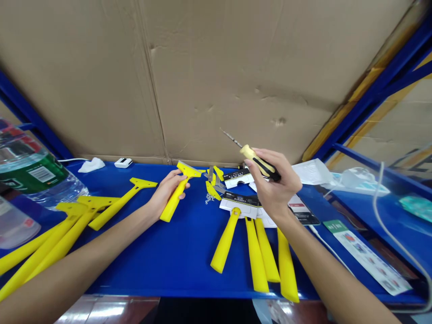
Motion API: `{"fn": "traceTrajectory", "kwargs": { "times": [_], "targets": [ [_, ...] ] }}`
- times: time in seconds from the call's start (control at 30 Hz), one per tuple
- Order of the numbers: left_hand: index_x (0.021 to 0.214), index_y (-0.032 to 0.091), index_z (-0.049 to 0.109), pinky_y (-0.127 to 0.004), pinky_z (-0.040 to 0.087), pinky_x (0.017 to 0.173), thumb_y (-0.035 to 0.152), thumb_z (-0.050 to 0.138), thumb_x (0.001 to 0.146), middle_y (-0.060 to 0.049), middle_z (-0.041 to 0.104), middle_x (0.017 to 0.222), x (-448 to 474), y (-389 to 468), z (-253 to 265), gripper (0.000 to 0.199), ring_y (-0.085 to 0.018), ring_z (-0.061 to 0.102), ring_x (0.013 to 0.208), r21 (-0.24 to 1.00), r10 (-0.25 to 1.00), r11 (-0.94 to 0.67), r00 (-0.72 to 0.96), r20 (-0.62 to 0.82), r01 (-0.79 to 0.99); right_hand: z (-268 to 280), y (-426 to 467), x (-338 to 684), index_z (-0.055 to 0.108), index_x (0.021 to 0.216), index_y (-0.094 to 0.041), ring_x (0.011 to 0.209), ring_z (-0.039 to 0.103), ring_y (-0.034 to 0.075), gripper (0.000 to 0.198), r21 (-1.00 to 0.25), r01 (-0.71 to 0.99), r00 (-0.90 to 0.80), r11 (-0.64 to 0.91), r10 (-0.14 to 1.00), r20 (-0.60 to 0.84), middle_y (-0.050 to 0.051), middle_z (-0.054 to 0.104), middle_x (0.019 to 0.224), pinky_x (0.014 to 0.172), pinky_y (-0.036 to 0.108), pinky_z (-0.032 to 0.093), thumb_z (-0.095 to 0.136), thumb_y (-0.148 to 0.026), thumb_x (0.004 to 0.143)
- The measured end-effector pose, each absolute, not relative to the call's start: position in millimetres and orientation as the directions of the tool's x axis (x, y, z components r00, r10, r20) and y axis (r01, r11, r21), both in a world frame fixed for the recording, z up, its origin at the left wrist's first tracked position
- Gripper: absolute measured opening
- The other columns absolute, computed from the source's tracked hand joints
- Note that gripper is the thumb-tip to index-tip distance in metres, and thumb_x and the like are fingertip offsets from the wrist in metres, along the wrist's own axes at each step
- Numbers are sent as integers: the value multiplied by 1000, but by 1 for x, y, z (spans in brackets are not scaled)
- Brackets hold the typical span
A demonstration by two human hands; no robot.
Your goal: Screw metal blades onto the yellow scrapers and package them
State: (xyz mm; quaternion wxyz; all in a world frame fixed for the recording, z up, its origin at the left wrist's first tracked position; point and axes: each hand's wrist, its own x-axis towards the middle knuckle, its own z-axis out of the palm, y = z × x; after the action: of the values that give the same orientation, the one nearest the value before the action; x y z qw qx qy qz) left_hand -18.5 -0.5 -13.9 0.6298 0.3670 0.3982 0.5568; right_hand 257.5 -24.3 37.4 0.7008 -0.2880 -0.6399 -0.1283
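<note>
My left hand (pixel 166 191) is wrapped round a yellow scraper (pixel 175 198), its head tilted up and away from me. Raised above the table, my right hand (pixel 275 180) grips a screwdriver (pixel 258 159) with a cream and black handle, the shaft pointing up and left, touching nothing. Between the hands lie loose yellow and metal pieces (pixel 212 182) and a small pile of tiny white or silvery parts (pixel 211 199). Below my right hand, several yellow handles (pixel 226 240) stick out from printed cards (pixel 238 204).
Several more yellow scrapers (pixel 76 220) lie at the left, near a large bottle (pixel 30 164). A cardboard wall (pixel 216 81) closes the back of the blue table (pixel 175 270). On the right are a printed strip (pixel 367 256), a white cable (pixel 384 220) and plastic bags (pixel 310 171).
</note>
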Motion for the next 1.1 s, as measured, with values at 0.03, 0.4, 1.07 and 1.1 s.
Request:
{"fn": "traceTrajectory", "kwargs": {
  "times": [0.03,0.4,1.07,1.1],
  "targets": [
    [114,20,58,-15,42,37,14,79,82,-9,71,112,-18,-1,-13,39,-13,68,72,907,994,111,63,-93,-407,38,-25,257,78,111,-28,101,80,27,23,-217,554,127,804,176,976,6,84,110,91,48,67,85,-20,90],
    [116,22,59,-16,41,38,20,84,81,-6,70,107,-19,-2,-12,43,-14,68,73,926,996,82,60,-65,-369,24,-18,257,76,100,-21,82,77,21,6,-284,495,-277,821,458,845,6,82,94,73,36,62,75,-25,95],
    [119,27,56,-22,43,38,32,84,84,-1,72,75,-22,-5,-16,45,-16,61,46,969,988,37,157,1,-242,24,-19,256,76,95,-23,80,76,22,9,-399,532,-254,747,590,766,5,82,92,75,37,61,78,-31,93],
    [119,27,56,-22,43,38,32,85,84,-1,73,75,-22,-6,-15,45,-15,60,45,971,987,34,159,4,-238,25,-19,256,76,94,-22,79,76,22,11,-424,529,-237,735,608,758,5,82,91,74,37,60,79,-33,93]
  ]
}}
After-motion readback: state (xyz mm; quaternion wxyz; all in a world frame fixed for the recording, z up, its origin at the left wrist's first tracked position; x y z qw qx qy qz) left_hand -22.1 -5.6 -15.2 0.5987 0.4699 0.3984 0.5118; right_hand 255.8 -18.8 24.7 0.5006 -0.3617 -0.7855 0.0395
